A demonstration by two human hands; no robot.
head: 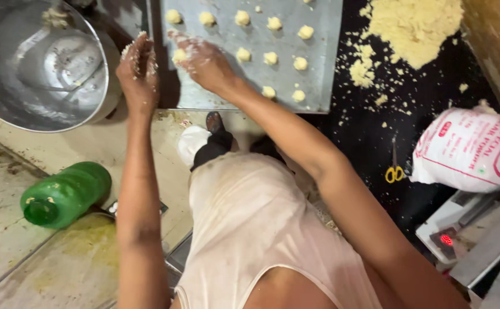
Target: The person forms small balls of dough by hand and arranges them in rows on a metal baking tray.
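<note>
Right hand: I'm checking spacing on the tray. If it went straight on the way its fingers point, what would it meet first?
Probably the dough ball at the fingertips of the right hand, on the metal tray; contact is unclear.

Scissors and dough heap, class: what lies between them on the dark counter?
In the head view, only scattered dough crumbs lie between the scissors and the dough heap.
</note>
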